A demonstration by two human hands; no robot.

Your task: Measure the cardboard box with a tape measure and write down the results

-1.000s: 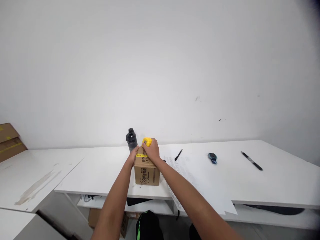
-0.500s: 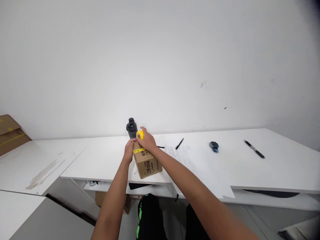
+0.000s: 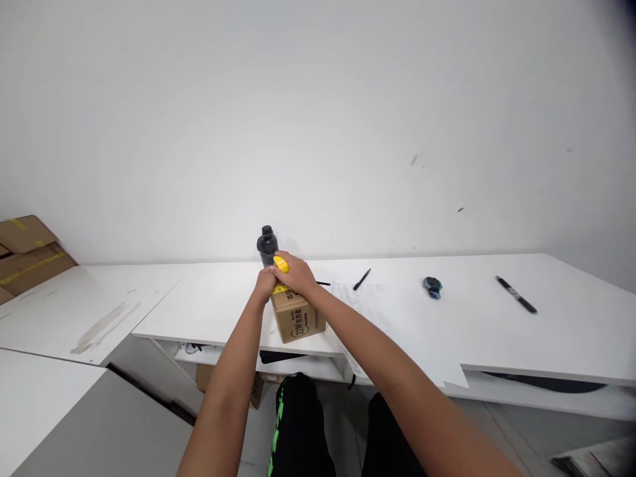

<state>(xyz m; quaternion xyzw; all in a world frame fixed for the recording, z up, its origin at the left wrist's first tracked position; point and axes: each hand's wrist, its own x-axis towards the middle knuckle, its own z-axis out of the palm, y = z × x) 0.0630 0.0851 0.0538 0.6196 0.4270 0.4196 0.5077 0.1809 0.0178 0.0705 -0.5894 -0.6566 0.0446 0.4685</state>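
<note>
A small brown cardboard box [image 3: 300, 322] with black printing sits near the front edge of the table. A yellow strip crosses its top. My right hand [image 3: 299, 273] is closed around a rounded yellow object [image 3: 281, 264], which looks like a tape measure, above the far end of the box. My left hand [image 3: 265, 283] is closed at the box's far left corner, its fingertips meeting my right hand; what they pinch is hidden. Just behind the hands, a dark bottle [image 3: 267, 244] stands upright, its lower part covered.
Written paper sheets [image 3: 397, 331] lie right of the box, with a black pen [image 3: 362, 279] on them. Farther right are a small dark item in bluish wrap [image 3: 432, 287] and a black marker [image 3: 517, 295]. Cardboard boxes [image 3: 34, 265] are stacked far left against the wall [image 3: 318, 132].
My left hand has closed in against my right hand over the box's far end. The yellow object has turned in my right hand. The view has shifted slightly.
</note>
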